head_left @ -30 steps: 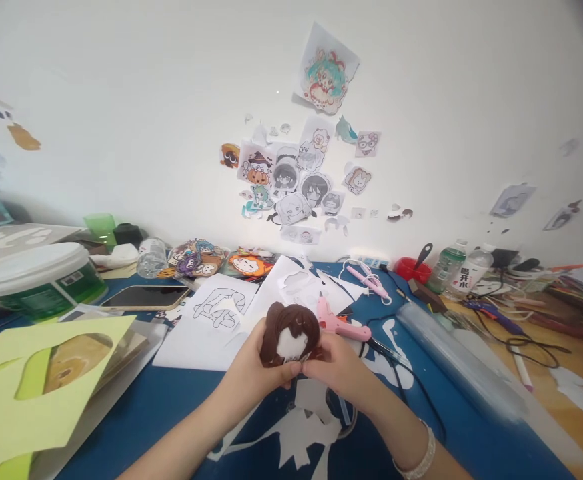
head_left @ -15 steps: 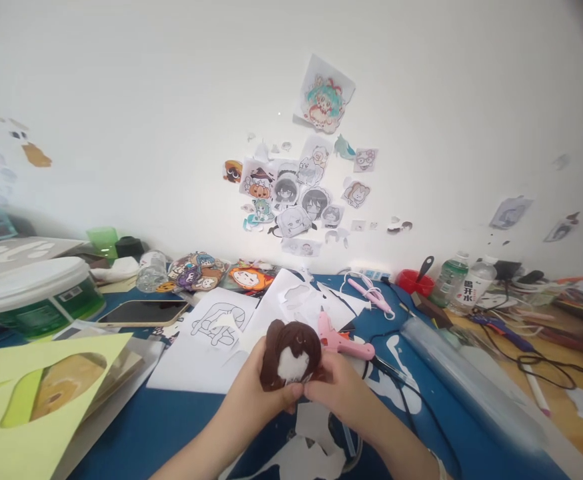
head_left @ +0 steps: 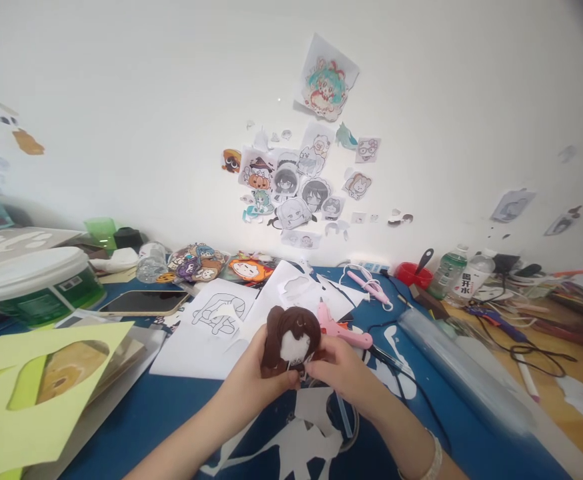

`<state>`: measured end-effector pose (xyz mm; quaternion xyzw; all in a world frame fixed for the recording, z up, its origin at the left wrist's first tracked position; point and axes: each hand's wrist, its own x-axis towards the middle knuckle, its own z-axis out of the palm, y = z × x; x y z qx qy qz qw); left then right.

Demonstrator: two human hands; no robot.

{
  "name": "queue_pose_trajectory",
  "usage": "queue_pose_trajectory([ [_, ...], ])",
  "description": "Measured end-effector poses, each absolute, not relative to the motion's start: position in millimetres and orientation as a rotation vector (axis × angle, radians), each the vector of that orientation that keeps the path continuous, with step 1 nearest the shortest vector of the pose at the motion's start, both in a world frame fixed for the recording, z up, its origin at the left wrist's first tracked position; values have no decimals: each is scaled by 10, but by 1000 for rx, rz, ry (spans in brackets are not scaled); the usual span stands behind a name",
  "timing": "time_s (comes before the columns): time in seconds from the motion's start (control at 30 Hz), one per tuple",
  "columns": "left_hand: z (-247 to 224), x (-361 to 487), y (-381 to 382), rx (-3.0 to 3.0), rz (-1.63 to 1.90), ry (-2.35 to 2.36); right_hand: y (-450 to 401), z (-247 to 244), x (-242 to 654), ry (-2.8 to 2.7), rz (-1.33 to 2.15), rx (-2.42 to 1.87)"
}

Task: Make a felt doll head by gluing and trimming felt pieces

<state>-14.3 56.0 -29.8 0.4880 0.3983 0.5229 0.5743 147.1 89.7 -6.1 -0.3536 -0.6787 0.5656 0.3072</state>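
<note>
Brown-and-white craft head (head_left: 294, 343) is up above the near middle of the desk (head_left: 159, 403), with the left hand (head_left: 259, 373) curled around its left side and the right hand (head_left: 340, 368) pinching its low right edge, probably to keep it still.

Two hands (head_left: 256, 373), one held figure (head_left: 302, 324), one pink glue gun (head_left: 350, 335), one phone (head_left: 144, 302), two standing bottles (head_left: 448, 272) near the table's (head_left: 141, 413) far edge.

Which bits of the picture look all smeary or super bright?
Head view: the long see-through plastic at right looks smeared; head view: the wall glows brightest low down, near the middle; head view: the brown-haired piece looks clearer.
</note>
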Motion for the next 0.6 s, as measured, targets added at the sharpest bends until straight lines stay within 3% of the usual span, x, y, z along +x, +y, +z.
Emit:
queue_pose_trajectory([
  [0.6,-204,-165,535,1199,1135,1008,946,-104,1507,-1905,1441,-960],
])
